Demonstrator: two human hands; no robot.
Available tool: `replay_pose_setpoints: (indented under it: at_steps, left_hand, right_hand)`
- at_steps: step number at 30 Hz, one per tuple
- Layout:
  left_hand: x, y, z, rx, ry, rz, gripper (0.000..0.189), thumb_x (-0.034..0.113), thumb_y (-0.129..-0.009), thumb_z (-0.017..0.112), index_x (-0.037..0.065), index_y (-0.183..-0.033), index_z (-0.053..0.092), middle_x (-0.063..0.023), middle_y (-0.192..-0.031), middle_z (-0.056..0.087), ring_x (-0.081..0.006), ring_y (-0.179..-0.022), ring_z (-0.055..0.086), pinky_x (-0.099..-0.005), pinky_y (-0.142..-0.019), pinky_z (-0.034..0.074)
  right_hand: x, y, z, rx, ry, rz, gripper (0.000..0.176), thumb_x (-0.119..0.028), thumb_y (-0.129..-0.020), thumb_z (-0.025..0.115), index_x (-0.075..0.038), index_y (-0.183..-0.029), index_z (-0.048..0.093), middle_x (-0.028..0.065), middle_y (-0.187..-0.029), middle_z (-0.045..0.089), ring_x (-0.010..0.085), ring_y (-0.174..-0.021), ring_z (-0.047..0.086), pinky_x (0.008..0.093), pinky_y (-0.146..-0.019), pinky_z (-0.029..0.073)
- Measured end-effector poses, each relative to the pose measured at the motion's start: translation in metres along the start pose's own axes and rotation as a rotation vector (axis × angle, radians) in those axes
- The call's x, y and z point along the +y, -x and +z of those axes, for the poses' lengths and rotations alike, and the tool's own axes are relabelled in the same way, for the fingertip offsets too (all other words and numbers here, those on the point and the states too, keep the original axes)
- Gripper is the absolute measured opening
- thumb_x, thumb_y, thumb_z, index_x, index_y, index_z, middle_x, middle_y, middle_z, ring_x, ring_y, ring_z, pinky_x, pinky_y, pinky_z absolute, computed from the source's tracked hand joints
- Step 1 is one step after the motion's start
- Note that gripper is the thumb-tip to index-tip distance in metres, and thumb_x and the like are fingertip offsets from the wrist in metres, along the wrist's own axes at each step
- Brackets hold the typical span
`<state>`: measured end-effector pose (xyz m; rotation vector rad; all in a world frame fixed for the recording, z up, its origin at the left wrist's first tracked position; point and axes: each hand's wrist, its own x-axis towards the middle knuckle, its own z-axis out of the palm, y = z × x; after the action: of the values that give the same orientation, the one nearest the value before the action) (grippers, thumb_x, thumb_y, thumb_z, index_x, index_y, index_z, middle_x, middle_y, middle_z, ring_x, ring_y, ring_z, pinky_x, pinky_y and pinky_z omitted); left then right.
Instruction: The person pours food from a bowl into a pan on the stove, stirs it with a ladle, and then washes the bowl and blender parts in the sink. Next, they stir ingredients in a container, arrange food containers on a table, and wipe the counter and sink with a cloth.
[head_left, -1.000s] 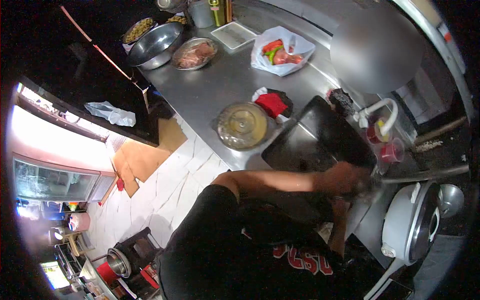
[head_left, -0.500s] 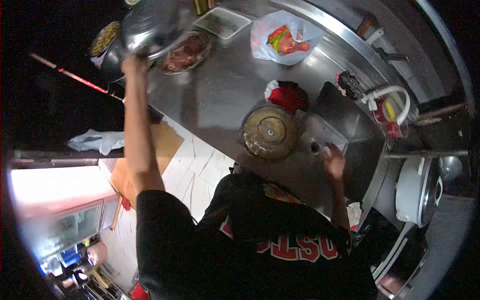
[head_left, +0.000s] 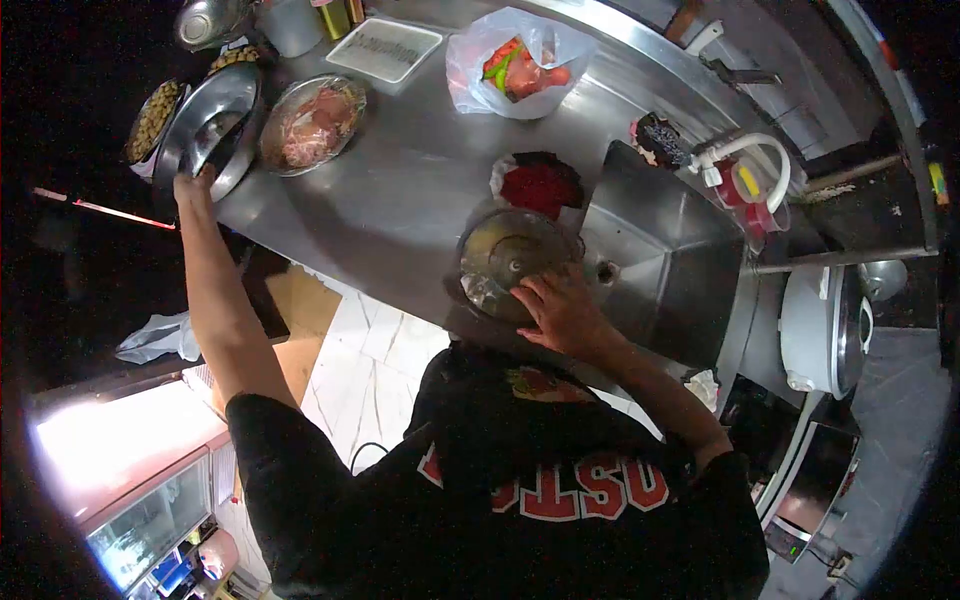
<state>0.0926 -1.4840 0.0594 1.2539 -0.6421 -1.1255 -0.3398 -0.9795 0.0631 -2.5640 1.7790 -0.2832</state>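
Note:
At the far left, my left hand (head_left: 195, 188) is closed at the near edge of a wide metal bowl (head_left: 240, 165), its fingers over the rim. A dark, shiny shape shows inside the bowl. My right hand (head_left: 565, 315) reaches across the near right side of a round, yellowish, see-through lid (head_left: 495, 240) with a small knob in its middle. The fingers rest spread over the lid, thumb apart near its lower edge. Behind the lid lies a dark red cloth (head_left: 540, 187). A foil-like dish of raw meat (head_left: 318, 125) sits right of the bowl.
A white plastic bag (head_left: 470, 75) holds red and green vegetables. Near it lies a white tray (head_left: 385, 50). A bowl of small tan pieces (head_left: 155, 120) stands by the left edge. The steel sink (head_left: 695, 290) and a white faucet (head_left: 785, 150) are on the right, before a white cooker (head_left: 810, 330).
My left hand has moved left and down with the metal bowl, uncovering the meat dish. My right hand has come from beside the sink drain onto the lid. The view has shifted.

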Motion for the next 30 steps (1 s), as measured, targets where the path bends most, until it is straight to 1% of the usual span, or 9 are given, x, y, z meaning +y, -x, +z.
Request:
replay_pose_setpoints:
  at_steps: [10,12,14,15,17,24,26,28,30]
  left_hand:
    - [-0.003,0.181,0.11,-0.437,-0.112,-0.013,0.027,0.01,-0.078,0.049,0.005,-0.105,0.049,-0.0064,-0.104,0.052,-0.0225,-0.091,0.052,-0.0327,-0.073,0.045]
    - [-0.025,0.259,0.149,-1.012,-0.756,0.494,0.061,-0.007,-0.069,0.043,0.007,-0.127,0.031,-0.0093,-0.124,0.041,-0.0247,-0.104,0.048,-0.0342,-0.081,0.043]
    - [-0.025,0.391,0.178,-1.533,-0.639,0.377,0.074,0.003,-0.064,0.052,0.016,-0.132,0.026,-0.0071,-0.138,0.02,-0.0258,-0.122,0.027,-0.0361,-0.097,0.03]
    - [-0.022,0.437,0.199,-1.697,-0.778,0.679,0.085,0.005,-0.055,0.058,0.02,-0.132,0.025,-0.0073,-0.14,0.012,-0.0261,-0.127,0.017,-0.0376,-0.099,0.025]
    - [-0.029,0.501,0.226,-1.595,-1.048,1.228,0.083,0.004,-0.056,0.06,0.021,-0.131,0.028,-0.0119,-0.138,0.015,-0.0324,-0.126,0.017,-0.0395,-0.1,0.025]
    - [-0.132,0.576,0.301,-1.723,-0.911,1.502,0.053,0.017,-0.073,0.059,0.012,-0.122,0.038,-0.0119,-0.127,0.036,-0.0338,-0.114,0.037,-0.0392,-0.09,0.038]
    - [-0.167,0.593,0.307,-1.803,-1.086,0.727,0.05,0.032,-0.084,0.047,0.003,-0.122,0.036,-0.0144,-0.126,0.036,-0.0331,-0.118,0.031,-0.0392,-0.087,0.041]
    - [-0.183,0.613,0.31,-1.593,-1.055,-0.566,0.06,0.047,-0.083,0.042,0.003,-0.124,0.034,-0.0127,-0.121,0.042,-0.0296,-0.11,0.042,-0.0393,-0.076,0.049]
    - [-0.232,0.621,0.301,-1.51,-0.878,-0.59,0.062,0.05,-0.081,0.042,0.004,-0.123,0.035,-0.0121,-0.119,0.044,-0.0275,-0.104,0.047,-0.0394,-0.072,0.051]
  right_hand:
    - [0.007,0.0,-0.018,0.255,-0.047,-0.063,0.05,-0.028,-0.06,0.066,-0.003,-0.1,0.05,0.0103,-0.097,0.047,0.0253,-0.093,0.044,0.0436,-0.086,0.03]
    - [0.025,0.007,-0.016,0.364,-0.169,0.052,0.052,-0.028,-0.058,0.067,-0.003,-0.101,0.049,0.0115,-0.097,0.048,0.0271,-0.093,0.044,0.0434,-0.085,0.031]
    - [0.045,0.014,-0.021,0.471,-0.299,0.17,0.055,-0.027,-0.057,0.068,-0.004,-0.102,0.048,0.0126,-0.097,0.048,0.0288,-0.092,0.044,0.0433,-0.083,0.032]
    - [0.061,0.024,-0.032,0.518,-0.31,0.187,0.057,-0.026,-0.057,0.069,-0.004,-0.104,0.047,0.0128,-0.097,0.048,0.0295,-0.092,0.044,0.0421,-0.083,0.033]
    - [0.099,0.049,-0.056,0.513,-0.275,0.184,0.059,-0.024,-0.056,0.07,-0.004,-0.106,0.045,0.0126,-0.098,0.049,0.0302,-0.092,0.044,0.04,-0.083,0.034]
    - [0.216,0.148,-0.08,0.319,-0.397,0.103,0.052,-0.035,-0.069,0.063,-0.004,-0.108,0.047,0.0146,-0.094,0.052,0.0327,-0.091,0.049,0.0378,-0.08,0.039]
    - [0.251,0.168,-0.075,0.248,-0.776,0.409,0.05,-0.031,-0.07,0.064,-0.002,-0.107,0.049,0.0124,-0.099,0.052,0.0249,-0.092,0.05,0.0334,-0.079,0.04]
    - [0.302,0.184,-0.049,0.183,-0.995,0.77,0.046,-0.027,-0.074,0.063,0.0,-0.108,0.05,0.0097,-0.105,0.05,0.0157,-0.092,0.052,0.0282,-0.078,0.042]
    - [0.374,0.199,0.006,0.2,-0.827,0.848,0.045,-0.027,-0.076,0.061,0.0,-0.109,0.049,0.0093,-0.107,0.05,0.0144,-0.091,0.053,0.0274,-0.076,0.043]
